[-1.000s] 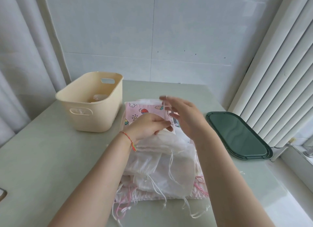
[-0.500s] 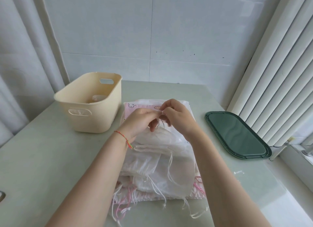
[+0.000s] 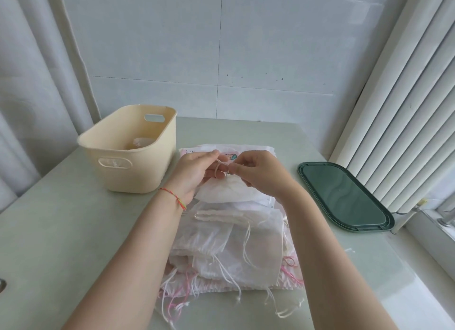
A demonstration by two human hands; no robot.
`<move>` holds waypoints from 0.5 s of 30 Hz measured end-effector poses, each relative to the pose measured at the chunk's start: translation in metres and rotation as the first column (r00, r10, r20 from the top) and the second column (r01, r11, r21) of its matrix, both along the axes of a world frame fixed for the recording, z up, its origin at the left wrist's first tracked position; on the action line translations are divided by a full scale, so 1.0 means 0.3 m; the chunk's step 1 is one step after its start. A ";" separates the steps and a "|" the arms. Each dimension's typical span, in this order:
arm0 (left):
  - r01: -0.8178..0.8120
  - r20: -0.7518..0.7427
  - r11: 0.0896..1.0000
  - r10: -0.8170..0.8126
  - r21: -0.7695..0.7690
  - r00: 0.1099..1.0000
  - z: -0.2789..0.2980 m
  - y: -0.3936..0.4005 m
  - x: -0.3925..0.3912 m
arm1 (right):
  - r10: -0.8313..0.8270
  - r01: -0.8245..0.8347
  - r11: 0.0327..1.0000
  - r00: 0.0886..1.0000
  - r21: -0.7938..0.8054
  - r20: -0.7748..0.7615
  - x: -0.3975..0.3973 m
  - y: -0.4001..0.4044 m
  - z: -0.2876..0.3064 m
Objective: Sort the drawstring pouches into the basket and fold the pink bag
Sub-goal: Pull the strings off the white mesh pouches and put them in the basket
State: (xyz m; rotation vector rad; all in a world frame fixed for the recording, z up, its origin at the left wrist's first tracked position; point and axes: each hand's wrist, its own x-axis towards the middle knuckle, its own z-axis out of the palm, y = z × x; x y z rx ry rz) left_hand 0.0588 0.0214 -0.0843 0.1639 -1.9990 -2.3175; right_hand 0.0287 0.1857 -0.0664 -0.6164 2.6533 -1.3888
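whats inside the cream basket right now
Over the rim of the cream basket, a small pale bundle lies at the bottom, likely a pouch. The near wall hides the rest of the floor, so a count is not possible.

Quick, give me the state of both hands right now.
Left hand: pinching the white drawstring of a pouch.
Right hand: pinching the same drawstring.

Open tabletop (image 3: 49,243) lies left of the pouch pile (image 3: 234,243) and behind it toward the wall. The basket (image 3: 133,155) blocks the far left; the green tray (image 3: 344,197) occupies the right side.
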 end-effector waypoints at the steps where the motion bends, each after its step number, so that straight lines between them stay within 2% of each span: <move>1: 0.010 -0.006 1.000 -0.010 0.002 1.000 0.001 0.000 0.002 | 0.015 -0.015 1.000 1.000 0.013 0.004 0.001 0.001 0.003; 4: 0.052 -0.011 0.998 -0.053 -0.045 0.999 -0.007 0.003 0.002 | 0.054 -0.054 0.997 0.998 0.062 0.012 0.000 0.000 0.001; 9: 0.046 0.006 0.988 -0.046 -0.144 0.999 -0.013 0.000 0.006 | 0.068 -0.057 0.984 0.996 0.170 -0.058 -0.003 0.000 -0.009; 12: 0.031 -0.020 0.983 -0.036 -0.180 0.999 -0.008 0.007 0.010 | 0.031 -0.017 0.986 0.996 0.164 -0.081 -0.023 0.012 -0.022; 15: 0.061 -0.051 0.970 -0.075 -0.233 0.996 0.006 0.011 0.015 | 0.037 -0.035 0.994 0.999 0.101 -0.019 -0.033 -0.001 -0.041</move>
